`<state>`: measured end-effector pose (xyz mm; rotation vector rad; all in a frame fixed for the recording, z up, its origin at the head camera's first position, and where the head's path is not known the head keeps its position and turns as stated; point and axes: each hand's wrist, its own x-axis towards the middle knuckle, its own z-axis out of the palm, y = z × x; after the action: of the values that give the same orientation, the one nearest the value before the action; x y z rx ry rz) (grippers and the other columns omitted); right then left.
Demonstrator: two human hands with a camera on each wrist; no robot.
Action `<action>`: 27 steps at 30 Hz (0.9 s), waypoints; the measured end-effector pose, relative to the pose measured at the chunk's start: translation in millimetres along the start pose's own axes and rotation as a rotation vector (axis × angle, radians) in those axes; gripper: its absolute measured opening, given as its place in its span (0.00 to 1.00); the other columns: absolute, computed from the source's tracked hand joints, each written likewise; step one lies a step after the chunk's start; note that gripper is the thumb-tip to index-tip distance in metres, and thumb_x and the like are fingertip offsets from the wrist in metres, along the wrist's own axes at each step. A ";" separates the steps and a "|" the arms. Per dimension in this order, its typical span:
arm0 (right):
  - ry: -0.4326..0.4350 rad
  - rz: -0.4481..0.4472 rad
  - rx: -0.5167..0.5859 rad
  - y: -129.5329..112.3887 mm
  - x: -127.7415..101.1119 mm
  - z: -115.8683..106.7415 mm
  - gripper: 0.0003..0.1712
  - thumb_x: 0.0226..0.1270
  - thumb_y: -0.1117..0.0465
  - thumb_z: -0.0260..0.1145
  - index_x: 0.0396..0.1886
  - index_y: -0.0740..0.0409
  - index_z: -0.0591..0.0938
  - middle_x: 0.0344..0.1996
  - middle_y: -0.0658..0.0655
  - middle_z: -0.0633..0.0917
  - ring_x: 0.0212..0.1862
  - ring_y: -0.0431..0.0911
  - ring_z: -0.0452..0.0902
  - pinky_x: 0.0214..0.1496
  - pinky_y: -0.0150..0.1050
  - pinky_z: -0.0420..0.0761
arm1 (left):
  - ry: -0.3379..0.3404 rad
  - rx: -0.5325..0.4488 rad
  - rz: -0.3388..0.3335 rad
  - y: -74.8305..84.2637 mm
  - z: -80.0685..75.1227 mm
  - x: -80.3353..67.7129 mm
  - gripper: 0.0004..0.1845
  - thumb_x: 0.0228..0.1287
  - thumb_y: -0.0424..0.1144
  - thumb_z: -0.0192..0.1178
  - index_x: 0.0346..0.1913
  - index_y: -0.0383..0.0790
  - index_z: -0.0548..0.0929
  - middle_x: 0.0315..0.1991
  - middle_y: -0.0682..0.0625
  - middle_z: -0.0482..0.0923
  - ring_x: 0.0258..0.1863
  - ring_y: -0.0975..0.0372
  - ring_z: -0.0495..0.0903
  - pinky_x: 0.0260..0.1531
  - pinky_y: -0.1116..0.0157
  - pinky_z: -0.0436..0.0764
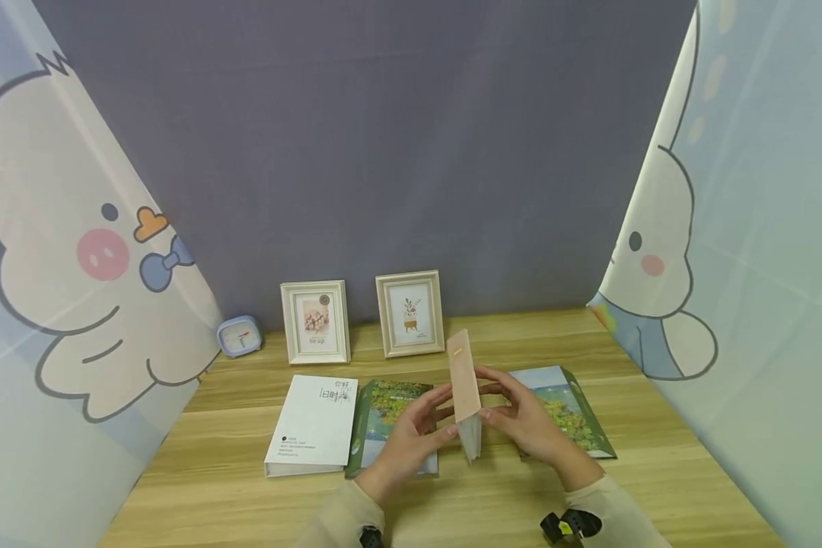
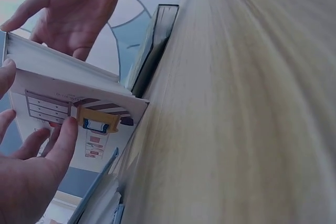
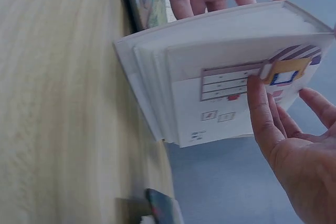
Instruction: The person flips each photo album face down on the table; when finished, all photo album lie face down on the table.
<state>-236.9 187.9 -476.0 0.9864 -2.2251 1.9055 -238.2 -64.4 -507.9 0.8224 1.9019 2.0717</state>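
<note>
A thick photo album [image 1: 464, 377] with a pale pink spine stands on edge between both hands, spine up. Its white covers carry small drawings, among them a yellow shape under a striped awning, seen on the album [image 2: 105, 116] in the left wrist view and on the album [image 3: 210, 93] in the right wrist view. My left hand [image 1: 414, 430] holds the left cover, fingers against it and thumb near the close end. From the other side, my right hand [image 1: 524, 418] holds the right cover with bent fingers and thumb. Whether its lower edge touches the table is unclear.
A white album [image 1: 315, 422] lies at left, beside a green-edged album with a painted cover [image 1: 387, 403]. Another painted-cover album [image 1: 568, 407] lies at right. Behind stand a left picture frame [image 1: 315, 323], a right picture frame [image 1: 411, 313] and a small blue clock [image 1: 240, 336].
</note>
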 end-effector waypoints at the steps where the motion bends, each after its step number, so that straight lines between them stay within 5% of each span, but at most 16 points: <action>1: 0.004 0.000 -0.004 -1.4 -0.1 -0.4 0.37 0.75 0.70 0.66 0.80 0.61 0.65 0.74 0.67 0.68 0.65 0.55 0.74 0.55 0.46 0.87 | -0.003 -0.001 -0.005 0.7 0.1 0.5 0.31 0.79 0.37 0.61 0.80 0.54 0.67 0.79 0.49 0.64 0.73 0.43 0.69 0.62 0.54 0.81; 13: 0.032 0.067 -0.155 -11.0 -1.9 -11.4 0.32 0.76 0.65 0.68 0.77 0.55 0.72 0.72 0.63 0.71 0.55 0.57 0.80 0.40 0.45 0.89 | -0.025 0.012 0.003 1.0 3.1 7.1 0.31 0.79 0.32 0.60 0.80 0.52 0.67 0.78 0.49 0.65 0.73 0.45 0.68 0.64 0.57 0.80; 21: 0.009 0.079 -0.065 -8.5 -6.2 -19.7 0.33 0.76 0.67 0.67 0.77 0.58 0.70 0.75 0.68 0.67 0.55 0.61 0.81 0.39 0.57 0.89 | -0.017 0.024 -0.003 2.7 7.3 10.4 0.32 0.77 0.32 0.62 0.79 0.53 0.69 0.76 0.50 0.69 0.73 0.48 0.70 0.64 0.58 0.79; 27: 0.007 0.042 0.010 -6.1 -8.6 -23.5 0.33 0.75 0.72 0.65 0.77 0.65 0.68 0.74 0.72 0.65 0.55 0.59 0.81 0.39 0.56 0.90 | -0.020 0.045 0.016 0.7 10.3 14.3 0.30 0.77 0.32 0.63 0.78 0.45 0.70 0.76 0.46 0.68 0.72 0.45 0.71 0.68 0.47 0.75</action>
<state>-235.5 212.6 -468.8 0.9405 -2.2518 1.9357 -244.3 -48.5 -503.5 0.8686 1.9436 2.0291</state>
